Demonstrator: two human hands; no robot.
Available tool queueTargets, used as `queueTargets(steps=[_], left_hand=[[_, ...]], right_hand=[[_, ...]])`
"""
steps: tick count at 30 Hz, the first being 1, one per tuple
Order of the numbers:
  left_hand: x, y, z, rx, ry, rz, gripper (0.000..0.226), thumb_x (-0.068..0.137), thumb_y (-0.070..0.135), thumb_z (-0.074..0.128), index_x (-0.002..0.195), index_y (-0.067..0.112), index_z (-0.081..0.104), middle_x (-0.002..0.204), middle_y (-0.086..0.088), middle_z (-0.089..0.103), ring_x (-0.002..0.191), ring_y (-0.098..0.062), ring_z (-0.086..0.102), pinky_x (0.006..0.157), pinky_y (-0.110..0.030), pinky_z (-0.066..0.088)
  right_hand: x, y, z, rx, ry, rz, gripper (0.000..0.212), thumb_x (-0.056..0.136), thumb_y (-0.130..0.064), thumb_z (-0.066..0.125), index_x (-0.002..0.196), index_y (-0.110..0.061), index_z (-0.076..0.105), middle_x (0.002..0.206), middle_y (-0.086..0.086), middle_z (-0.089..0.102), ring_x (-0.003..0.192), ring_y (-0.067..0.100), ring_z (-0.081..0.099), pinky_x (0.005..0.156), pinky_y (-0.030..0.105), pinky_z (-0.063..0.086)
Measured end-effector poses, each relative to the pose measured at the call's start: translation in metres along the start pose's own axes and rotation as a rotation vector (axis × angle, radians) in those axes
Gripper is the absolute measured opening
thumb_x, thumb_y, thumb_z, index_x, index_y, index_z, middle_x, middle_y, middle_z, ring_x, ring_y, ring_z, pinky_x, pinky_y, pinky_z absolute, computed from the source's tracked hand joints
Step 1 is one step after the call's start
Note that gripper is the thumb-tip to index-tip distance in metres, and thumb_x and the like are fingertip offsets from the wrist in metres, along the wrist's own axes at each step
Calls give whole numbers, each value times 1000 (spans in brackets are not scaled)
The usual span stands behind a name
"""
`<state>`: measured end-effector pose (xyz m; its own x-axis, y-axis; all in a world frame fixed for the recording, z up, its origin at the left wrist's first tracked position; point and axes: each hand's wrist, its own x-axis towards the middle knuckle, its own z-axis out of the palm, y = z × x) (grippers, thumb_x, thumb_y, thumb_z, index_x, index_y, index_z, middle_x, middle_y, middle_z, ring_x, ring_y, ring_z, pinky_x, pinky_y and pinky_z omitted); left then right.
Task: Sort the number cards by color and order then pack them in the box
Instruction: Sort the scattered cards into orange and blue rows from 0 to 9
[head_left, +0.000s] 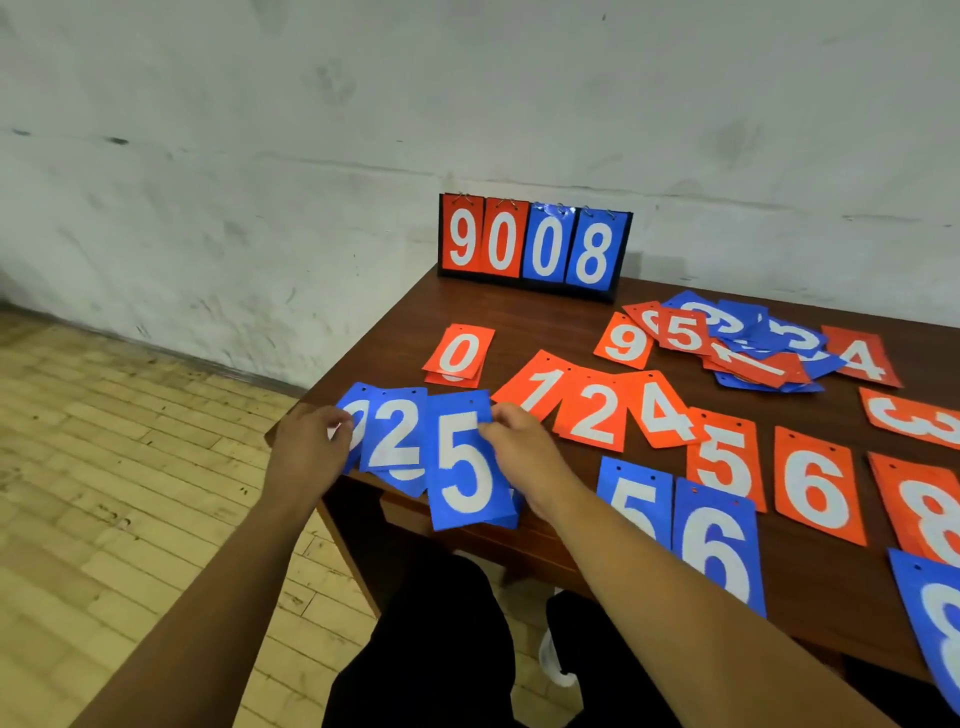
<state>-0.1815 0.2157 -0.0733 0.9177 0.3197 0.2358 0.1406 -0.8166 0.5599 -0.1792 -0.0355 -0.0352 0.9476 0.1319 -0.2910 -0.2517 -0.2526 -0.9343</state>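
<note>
1. Nearest you, to the right: a loose blue plastic 5 card (635, 501) and a blue 6 card (719, 545) lie flat on the dark brown wooden worktop (545, 327).
2. Your left hand (311, 449) grips the left edge of a fan of blue cards at the near-left corner, a blue 2 card (397, 436) on top.
3. Your right hand (519, 447) pinches the upper right edge of the held blue 5 card (465, 470), which overlaps the 2.
4. Beyond: an orange row (670, 415) running 1, 2, 4, 5, 6, 8.
5. Farther: an orange 0 stack (458, 356), and a mixed orange-and-blue heap (748, 345) to the right.
6. At the wall: a black flip scoreboard (535, 247) reading 9008.
</note>
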Motion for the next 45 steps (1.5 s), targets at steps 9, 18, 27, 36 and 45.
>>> queueTargets(steps=[9, 18, 27, 36, 45], left_hand=[[22, -29, 10, 161, -131, 192, 29, 94, 11, 57, 118, 15, 72, 128, -3, 66, 119, -24, 58, 100, -39, 49], [-1, 10, 12, 5, -78, 316, 29, 94, 28, 64, 122, 21, 66, 126, 1, 59, 118, -19, 53, 100, -42, 46], [-1, 20, 25, 162, -377, 327, 41, 99, 15, 53, 139, 26, 56, 149, 9, 47, 139, -12, 38, 118, -42, 29], [-21, 57, 28, -14, -284, 446, 28, 95, 13, 60, 122, 20, 64, 136, 5, 57, 129, -13, 48, 103, -26, 41], [-49, 105, 53, 6, -690, 580, 47, 96, 37, 61, 142, 31, 52, 153, 16, 38, 140, -5, 32, 112, -23, 27]], right_hand=[[15, 2, 6, -519, -198, -161, 11, 101, -19, 45, 101, -12, 54, 80, 0, 53, 62, 10, 49, 52, 22, 36], [10, 7, -26, -324, -96, -196, 17, 101, -20, 50, 83, -22, 50, 77, -1, 57, 71, 15, 58, 57, 25, 42], [-9, 26, -40, -386, -16, -85, 17, 98, -14, 47, 81, -18, 46, 71, 3, 44, 60, 17, 42, 54, 30, 34], [-18, 9, -79, 242, 477, -53, 14, 99, -24, 54, 97, -11, 58, 92, 5, 68, 81, 18, 70, 71, 40, 60], [-19, 40, -109, -325, 571, 5, 7, 92, -18, 64, 88, -12, 60, 92, 8, 65, 86, 22, 64, 79, 41, 57]])
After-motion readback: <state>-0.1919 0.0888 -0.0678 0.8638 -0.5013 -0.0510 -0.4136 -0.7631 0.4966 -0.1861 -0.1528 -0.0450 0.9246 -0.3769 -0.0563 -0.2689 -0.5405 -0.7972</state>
